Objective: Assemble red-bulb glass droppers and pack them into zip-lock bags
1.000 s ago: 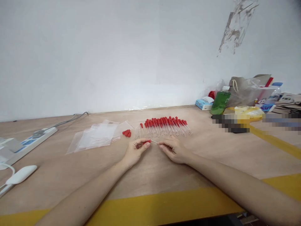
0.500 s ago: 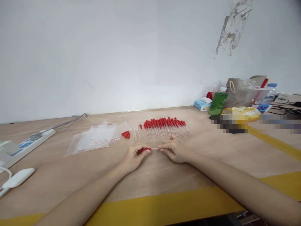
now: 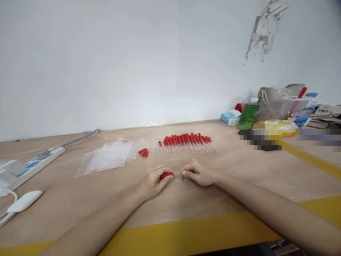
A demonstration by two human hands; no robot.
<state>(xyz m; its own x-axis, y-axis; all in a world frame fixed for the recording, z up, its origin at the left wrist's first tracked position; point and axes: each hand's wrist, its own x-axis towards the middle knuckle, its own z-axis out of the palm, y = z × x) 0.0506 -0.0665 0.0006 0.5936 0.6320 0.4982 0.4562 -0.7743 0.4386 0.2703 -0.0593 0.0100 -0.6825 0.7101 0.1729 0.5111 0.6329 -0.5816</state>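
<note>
My left hand [image 3: 157, 180] is closed around a red rubber bulb [image 3: 167, 175]. Out of the bulb a thin clear dropper tube [image 3: 177, 173] points right, and the fingertips of my right hand [image 3: 197, 172] pinch its far end. Both hands are low over the table, in front of a row of droppers [image 3: 186, 142] with red bulbs and clear tubes. A small heap of loose red bulbs [image 3: 143, 152] lies to the left of that row. Several bare clear tubes [image 3: 155, 150] rest between the heap and the row.
Flat clear plastic bags [image 3: 112, 154] are spread left of the bulbs. A power strip [image 3: 39, 165] with a cable lies at the far left, near a white plug-like piece [image 3: 25, 201]. At right stand a tissue pack [image 3: 229, 118], a green bottle [image 3: 248, 115] and bags.
Both hands have come slightly nearer to me with the dropper. The bulb and tube are still held between them, and more of the red bulb shows.
</note>
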